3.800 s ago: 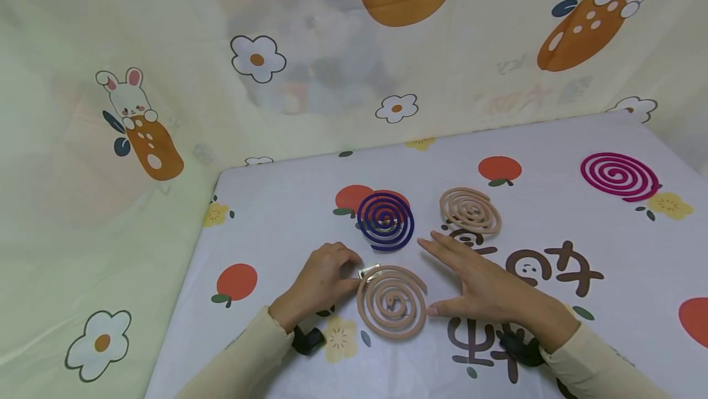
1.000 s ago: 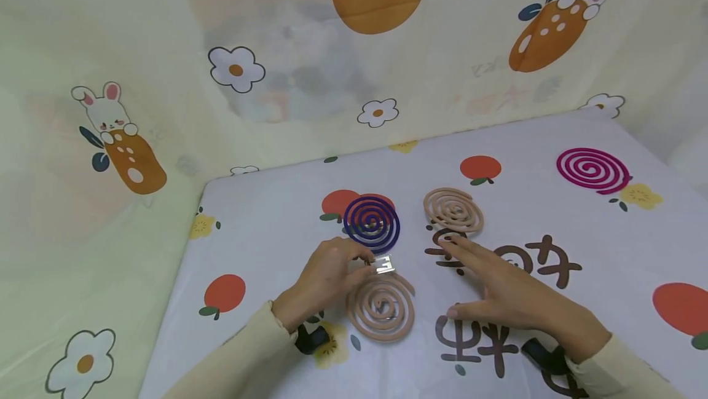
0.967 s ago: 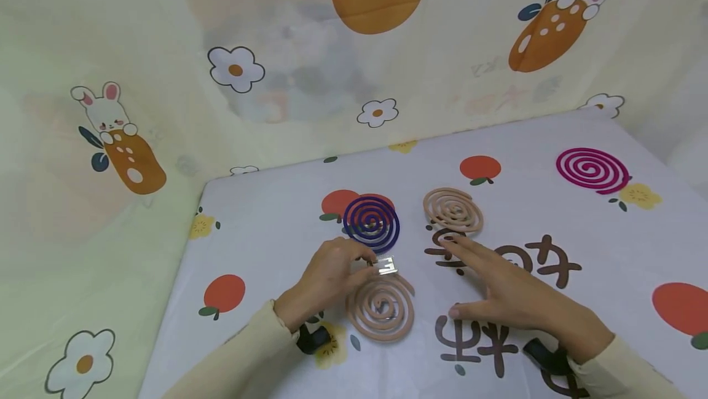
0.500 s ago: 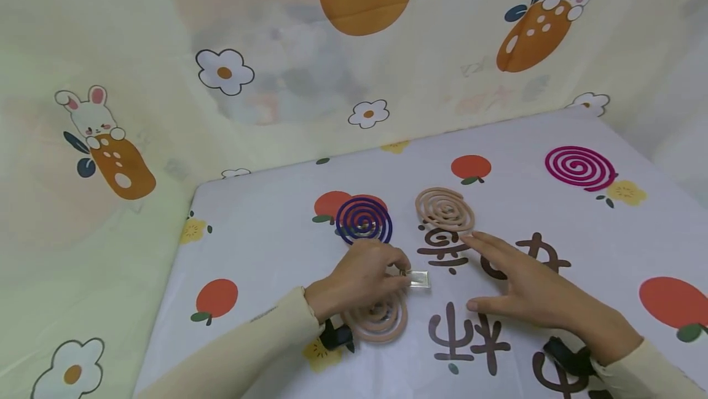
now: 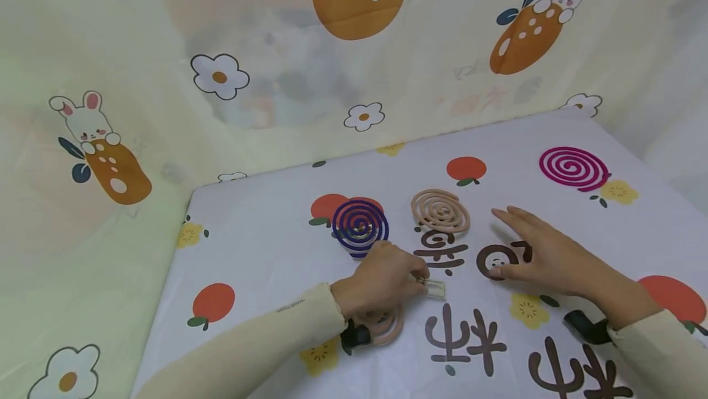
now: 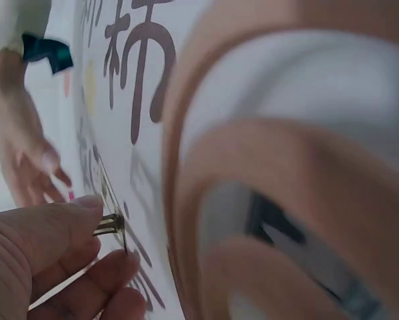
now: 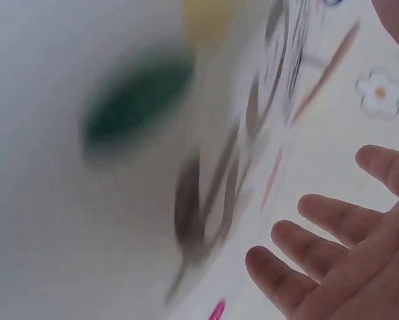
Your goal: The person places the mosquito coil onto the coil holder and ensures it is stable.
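Note:
Between thumb and fingers, my left hand (image 5: 384, 279) pinches a small shiny metal mosquito coil stand (image 5: 435, 289), whose flat plate sticks out to the right. In the left wrist view the stand's bent prong (image 6: 109, 225) shows at the fingertips. Below that hand lies a tan mosquito coil (image 5: 394, 331), largely covered by the hand and wrist; it looms blurred in the left wrist view. A navy mosquito coil (image 5: 360, 226) lies just beyond the left hand. My right hand (image 5: 558, 257) hovers to the right, fingers spread, holding nothing; the right wrist view shows its spread fingers (image 7: 326, 220).
Another tan mosquito coil (image 5: 440, 211) lies farther back, right of the navy one. At the far right is a magenta mosquito coil (image 5: 573, 166). A printed white cloth (image 5: 265, 245) covers the table, and a patterned curtain (image 5: 265, 141) hangs behind it.
My left hand has taken the metal stand from the near tan coil's upper left edge and moved right with it, across that coil. My right hand has drawn away to the right.

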`<act>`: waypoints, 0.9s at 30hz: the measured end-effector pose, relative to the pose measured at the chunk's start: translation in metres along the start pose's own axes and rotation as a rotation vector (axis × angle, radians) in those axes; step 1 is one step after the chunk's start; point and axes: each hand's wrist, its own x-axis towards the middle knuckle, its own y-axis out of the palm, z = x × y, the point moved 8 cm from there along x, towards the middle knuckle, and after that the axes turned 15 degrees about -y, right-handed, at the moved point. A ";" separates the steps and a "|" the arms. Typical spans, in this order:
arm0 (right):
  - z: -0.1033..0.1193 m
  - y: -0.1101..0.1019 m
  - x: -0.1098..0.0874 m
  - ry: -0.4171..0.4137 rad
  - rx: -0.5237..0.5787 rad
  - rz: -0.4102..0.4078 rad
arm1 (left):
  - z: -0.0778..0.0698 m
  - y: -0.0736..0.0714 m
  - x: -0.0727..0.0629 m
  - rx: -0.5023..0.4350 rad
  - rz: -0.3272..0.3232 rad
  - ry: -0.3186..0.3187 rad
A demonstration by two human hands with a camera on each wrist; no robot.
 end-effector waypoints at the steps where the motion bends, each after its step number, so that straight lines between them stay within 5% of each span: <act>1: -0.008 -0.004 0.001 0.013 -0.016 0.003 | -0.002 0.002 0.002 0.013 0.006 0.000; 7: -0.069 -0.030 0.007 0.119 -0.068 0.003 | -0.011 0.008 0.007 0.057 0.046 -0.003; 15: -0.144 -0.060 0.005 0.260 -0.023 -0.027 | -0.015 0.011 0.010 0.111 0.008 0.026; 27: -0.201 -0.074 0.010 0.417 0.044 -0.058 | -0.021 0.014 0.015 0.126 -0.038 0.045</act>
